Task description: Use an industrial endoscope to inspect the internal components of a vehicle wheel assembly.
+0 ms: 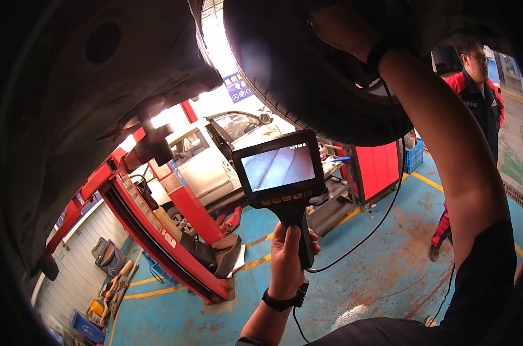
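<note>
My left hand [289, 254] is wrapped round the pistol-style handle of a black inspection camera (borescope) [293, 219], held upright below the tyre. Its lit screen [278, 167] shows a pale bluish surface with dark diagonal lines. From the foot of the handle a thin black cable [395, 199] loops right and up beside my right arm. My right hand [345, 32] is raised to the inner side of a raised car's wheel, close to the tyre [284, 86]. Its fingers look curled in deep shadow; what they hold is hidden. Dark bands circle both wrists.
The car's dark underbody [100, 115] hangs overhead at left. A red lift post [157, 230] stands left, before a white car [209, 161]. A red tool cabinet [377, 173] stands beyond the screen. At right is a person [480, 104] in red and black. The floor [365, 277] is blue.
</note>
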Demonstrator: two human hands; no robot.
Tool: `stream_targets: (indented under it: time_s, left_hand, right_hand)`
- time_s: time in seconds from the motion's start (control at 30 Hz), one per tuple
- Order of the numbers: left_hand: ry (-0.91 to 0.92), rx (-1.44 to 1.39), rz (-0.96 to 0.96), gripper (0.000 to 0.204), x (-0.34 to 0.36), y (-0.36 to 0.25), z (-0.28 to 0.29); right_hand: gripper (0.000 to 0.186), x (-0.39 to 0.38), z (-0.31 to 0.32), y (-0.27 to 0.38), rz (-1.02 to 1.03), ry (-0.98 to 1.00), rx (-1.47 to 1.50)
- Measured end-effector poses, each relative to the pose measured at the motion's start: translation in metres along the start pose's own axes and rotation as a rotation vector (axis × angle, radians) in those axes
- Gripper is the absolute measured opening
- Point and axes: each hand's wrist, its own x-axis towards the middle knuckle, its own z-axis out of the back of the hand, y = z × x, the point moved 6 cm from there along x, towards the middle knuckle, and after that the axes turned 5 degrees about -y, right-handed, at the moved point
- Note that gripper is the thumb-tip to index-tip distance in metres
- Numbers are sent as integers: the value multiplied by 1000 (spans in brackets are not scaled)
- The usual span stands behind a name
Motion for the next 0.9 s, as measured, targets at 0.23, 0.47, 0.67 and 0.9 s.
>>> stream_targets:
  time_s: [0.23, 0.47, 0.67, 0.9]
  left_hand:
    - [8, 1, -11, 40, -2, -3, 3]
    - [1, 9, -7, 40, -1, -1, 3]
    - [47, -49, 19, 29, 0, -3, 0]
    - [32, -34, 31, 30, -1, -3, 1]
  right_hand:
    - [30, 1, 0, 1, -26, -35, 66]
    - [29, 0, -4, 0, 20, -61, 62]
    - [30, 1, -4, 0, 66, -52, 38]
    - [31, 0, -3, 0, 32, -33, 45]
